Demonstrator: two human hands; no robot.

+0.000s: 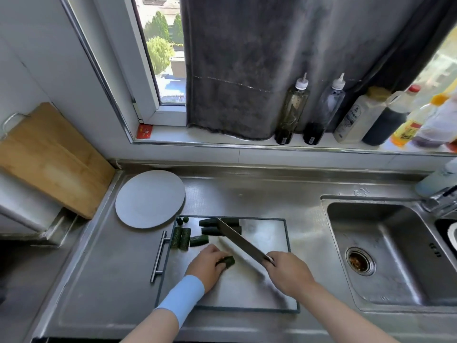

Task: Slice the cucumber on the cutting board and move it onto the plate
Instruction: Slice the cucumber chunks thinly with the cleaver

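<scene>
Left hand [205,266] grip pinches cucumber piece [226,261]; right hand [288,273] grip clamps knife [241,241]; cut pieces [184,238] on cutting board [247,293].

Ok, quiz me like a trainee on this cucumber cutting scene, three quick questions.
1. True or false: the plate already holds cucumber.
2. Which hand grips the knife? A) left B) right
3. Fill in: the left hand holds a cucumber piece down on the ____.

Key:
1. False: the cut pieces lie on the board.
2. B, the right hand.
3. board
</scene>
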